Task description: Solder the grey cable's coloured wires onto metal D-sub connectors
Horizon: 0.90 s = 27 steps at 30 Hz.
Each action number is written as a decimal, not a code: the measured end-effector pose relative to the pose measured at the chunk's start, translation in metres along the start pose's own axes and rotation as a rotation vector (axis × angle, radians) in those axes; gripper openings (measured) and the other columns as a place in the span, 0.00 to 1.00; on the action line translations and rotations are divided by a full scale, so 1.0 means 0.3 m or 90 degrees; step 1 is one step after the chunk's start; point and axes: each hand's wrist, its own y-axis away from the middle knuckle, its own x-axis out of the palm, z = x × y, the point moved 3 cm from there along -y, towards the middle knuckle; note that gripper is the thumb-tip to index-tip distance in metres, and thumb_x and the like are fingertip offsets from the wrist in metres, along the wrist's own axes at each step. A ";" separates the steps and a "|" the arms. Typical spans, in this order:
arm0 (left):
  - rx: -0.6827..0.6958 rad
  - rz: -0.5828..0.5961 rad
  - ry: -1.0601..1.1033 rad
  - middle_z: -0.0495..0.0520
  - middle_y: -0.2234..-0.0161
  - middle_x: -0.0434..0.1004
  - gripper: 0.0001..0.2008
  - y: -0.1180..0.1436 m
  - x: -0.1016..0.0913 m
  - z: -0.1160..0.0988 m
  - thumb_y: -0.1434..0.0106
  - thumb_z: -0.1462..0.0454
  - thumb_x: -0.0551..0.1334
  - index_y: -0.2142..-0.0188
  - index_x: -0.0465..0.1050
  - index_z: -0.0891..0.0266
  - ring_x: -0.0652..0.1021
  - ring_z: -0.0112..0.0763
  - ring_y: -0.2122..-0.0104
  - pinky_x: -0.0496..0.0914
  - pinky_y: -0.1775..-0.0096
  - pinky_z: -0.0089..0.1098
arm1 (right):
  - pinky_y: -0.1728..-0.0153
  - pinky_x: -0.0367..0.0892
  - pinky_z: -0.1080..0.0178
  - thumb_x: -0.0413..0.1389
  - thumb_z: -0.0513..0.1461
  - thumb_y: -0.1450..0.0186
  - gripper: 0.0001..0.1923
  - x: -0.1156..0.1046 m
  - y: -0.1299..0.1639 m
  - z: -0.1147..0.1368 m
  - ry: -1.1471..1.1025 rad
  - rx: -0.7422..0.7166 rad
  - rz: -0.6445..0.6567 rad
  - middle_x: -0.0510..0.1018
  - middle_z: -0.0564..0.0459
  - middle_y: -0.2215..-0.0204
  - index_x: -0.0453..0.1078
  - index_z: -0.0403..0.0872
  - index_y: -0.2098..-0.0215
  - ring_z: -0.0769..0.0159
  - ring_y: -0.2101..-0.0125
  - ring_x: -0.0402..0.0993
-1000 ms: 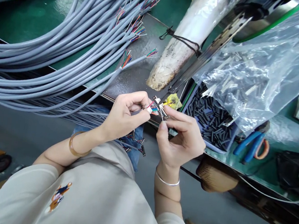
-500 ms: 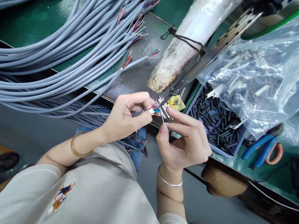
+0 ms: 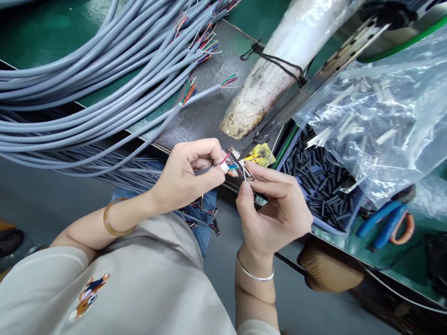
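My left hand (image 3: 191, 172) is closed in a pinch on the end of a cable, where several coloured wires (image 3: 231, 166) fan out. My right hand (image 3: 273, 207) has its thumb and fingertips closed at the lower end of a small metal pin connector (image 3: 240, 164). The connector lies slantwise between both hands, right against the coloured wires; whether any wire is joined to it I cannot tell. A thin white strand shows by the right fingertips. Just beyond them lies a yellow pad (image 3: 262, 154).
Grey cables (image 3: 136, 81) with stripped ends cover the bench's left. A plastic-wrapped roll (image 3: 274, 61) and a perforated metal bar (image 3: 334, 62) stand behind. To the right are a bin (image 3: 346, 231) of black tubes, a clear bag (image 3: 408, 112) of metal parts and blue-handled pliers (image 3: 383, 221).
The connector has turned and shifted left, closer to the wires in my left hand. My right hand has moved slightly left with it. My left hand has barely moved.
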 end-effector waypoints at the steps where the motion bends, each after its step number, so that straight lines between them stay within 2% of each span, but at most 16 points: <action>1: 0.005 -0.005 -0.002 0.49 0.75 0.71 0.07 0.001 0.000 0.001 0.42 0.67 0.64 0.75 0.68 0.62 0.70 0.22 0.76 0.63 0.74 0.25 | 0.62 0.81 0.57 0.63 0.31 0.38 0.07 0.000 0.000 0.001 0.001 -0.006 0.000 0.86 0.52 0.59 0.74 0.50 0.65 0.60 0.61 0.85; 11: 0.009 -0.011 -0.030 0.49 0.76 0.68 0.09 -0.001 0.005 -0.011 0.44 0.67 0.65 0.77 0.65 0.61 0.69 0.23 0.76 0.61 0.75 0.25 | 0.62 0.82 0.56 0.63 0.32 0.37 0.06 0.001 0.002 -0.009 0.000 -0.004 0.006 0.86 0.51 0.59 0.74 0.50 0.65 0.59 0.61 0.85; 17: 0.025 -0.017 -0.062 0.49 0.76 0.69 0.09 -0.003 0.005 -0.017 0.44 0.68 0.63 0.77 0.64 0.62 0.65 0.21 0.77 0.57 0.77 0.26 | 0.61 0.81 0.58 0.63 0.31 0.38 0.09 -0.001 -0.006 -0.005 0.010 -0.036 0.003 0.86 0.52 0.59 0.75 0.50 0.64 0.61 0.61 0.85; 27: 0.036 -0.030 -0.057 0.49 0.76 0.68 0.09 -0.005 0.004 -0.011 0.43 0.67 0.64 0.76 0.65 0.62 0.68 0.23 0.75 0.61 0.74 0.25 | 0.61 0.80 0.58 0.64 0.30 0.39 0.09 0.001 -0.015 -0.016 -0.029 -0.016 0.010 0.86 0.53 0.59 0.76 0.50 0.64 0.61 0.60 0.85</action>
